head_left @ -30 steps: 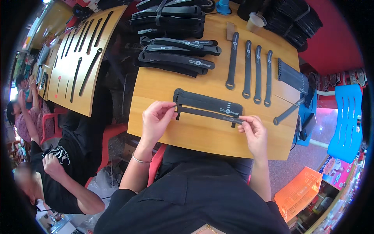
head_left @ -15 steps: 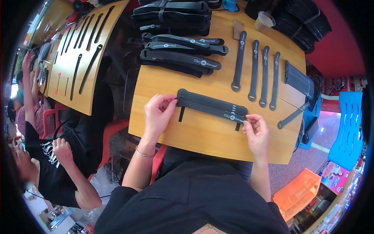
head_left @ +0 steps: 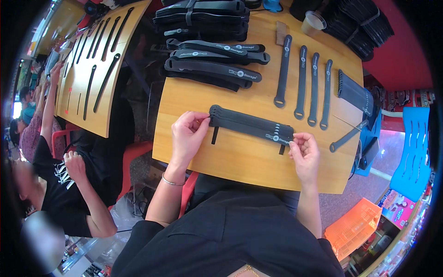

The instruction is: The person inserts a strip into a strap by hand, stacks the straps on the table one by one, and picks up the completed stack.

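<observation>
A fanned stack of dark grey cable straps [head_left: 247,123] lies crosswise on the wooden table in front of me, the edges of several straps overlapping. At its slotted left end my left hand [head_left: 188,134] is closed, thumb and forefinger pinching the nearest strap. The printed right end of that same strap is pinched by my right hand [head_left: 305,152]. Two thin black strips [head_left: 215,135] stick out from beneath the stack toward me, one near each end.
Behind the stack, bundled straps [head_left: 212,69] are heaped at the far left of the table [head_left: 258,173]. Several single straps [head_left: 302,83] lie in a row at the right, beside another fanned stack [head_left: 354,91] and a clear cup [head_left: 314,23]. At left, a co-worker [head_left: 69,198] sits by another table.
My hands and the strap stack have barely moved. At the far left, the co-worker's head and arm have shifted, and a blurred pale shape has come in at the lower left.
</observation>
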Demonstrator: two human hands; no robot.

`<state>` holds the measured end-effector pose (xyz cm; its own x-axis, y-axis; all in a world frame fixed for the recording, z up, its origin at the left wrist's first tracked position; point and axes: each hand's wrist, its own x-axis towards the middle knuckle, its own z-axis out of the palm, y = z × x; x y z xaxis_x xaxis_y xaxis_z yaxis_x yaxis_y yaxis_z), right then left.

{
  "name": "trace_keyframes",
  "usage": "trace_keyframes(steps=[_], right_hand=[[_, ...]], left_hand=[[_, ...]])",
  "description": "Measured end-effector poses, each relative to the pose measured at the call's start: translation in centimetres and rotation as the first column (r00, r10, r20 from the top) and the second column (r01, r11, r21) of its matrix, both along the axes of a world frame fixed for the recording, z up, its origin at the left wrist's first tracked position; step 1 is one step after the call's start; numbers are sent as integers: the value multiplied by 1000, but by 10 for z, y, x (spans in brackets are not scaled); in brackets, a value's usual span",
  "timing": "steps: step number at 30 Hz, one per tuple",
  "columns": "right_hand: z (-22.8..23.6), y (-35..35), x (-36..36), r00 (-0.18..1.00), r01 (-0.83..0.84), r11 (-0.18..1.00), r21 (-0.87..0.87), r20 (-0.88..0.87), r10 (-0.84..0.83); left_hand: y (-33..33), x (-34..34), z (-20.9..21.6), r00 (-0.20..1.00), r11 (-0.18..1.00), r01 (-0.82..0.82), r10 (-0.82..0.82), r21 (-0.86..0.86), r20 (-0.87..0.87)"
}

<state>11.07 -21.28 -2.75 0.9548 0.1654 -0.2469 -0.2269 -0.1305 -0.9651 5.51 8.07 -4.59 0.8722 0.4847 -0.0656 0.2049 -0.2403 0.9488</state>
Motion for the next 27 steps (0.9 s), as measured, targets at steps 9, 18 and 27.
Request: trace_keyframes(steps=[9,18,27], right_hand=[[0,0,1,1000,-5,1000,0,2,5],[0,1,1,1000,14,1000,-5,-9,-14],[-1,0,2,1000,23,1000,-8,-3,-23]], left_hand=[[-1,1,-1,1000,1000,-3,3,-30,-18],[-2,1,-5,1000,1000,-10,10,-11,11],[-6,2,-4,1000,997,-22,20,76,23]])
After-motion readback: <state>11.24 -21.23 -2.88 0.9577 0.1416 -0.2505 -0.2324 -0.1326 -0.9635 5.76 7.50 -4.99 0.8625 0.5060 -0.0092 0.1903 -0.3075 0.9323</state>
